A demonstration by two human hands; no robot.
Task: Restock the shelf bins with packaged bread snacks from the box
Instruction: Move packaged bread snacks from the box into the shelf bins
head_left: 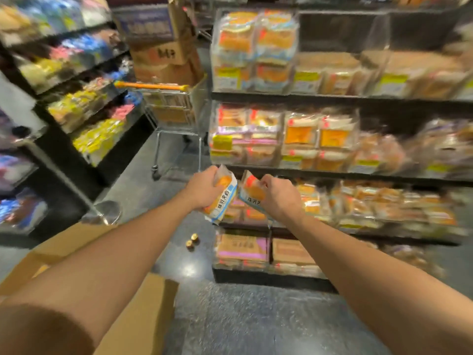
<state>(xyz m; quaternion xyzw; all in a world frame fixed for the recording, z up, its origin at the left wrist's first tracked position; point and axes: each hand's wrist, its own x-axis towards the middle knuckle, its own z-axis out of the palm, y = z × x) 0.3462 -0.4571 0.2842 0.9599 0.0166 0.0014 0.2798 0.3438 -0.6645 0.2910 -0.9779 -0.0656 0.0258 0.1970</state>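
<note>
Two packaged bread snacks are held out at frame centre, the left hand (pixel 204 187) gripping one packet (pixel 223 198) and the right hand (pixel 277 194) gripping another packet (pixel 252 192), their long axes tilted toward each other, almost touching. Shelf bins (pixel 358 208) lie just beyond and right of the hands, so the right hand appears nearer. An open cardboard box (pixel 143 313) sits at lower left, partly hidden by the left forearm. Motion blur smears the shelves; which bin is meant cannot be told.

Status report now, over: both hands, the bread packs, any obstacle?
Left hand grips one pack. Right hand grips another pack. Both near third shelf bin. Nothing blocking.
</note>
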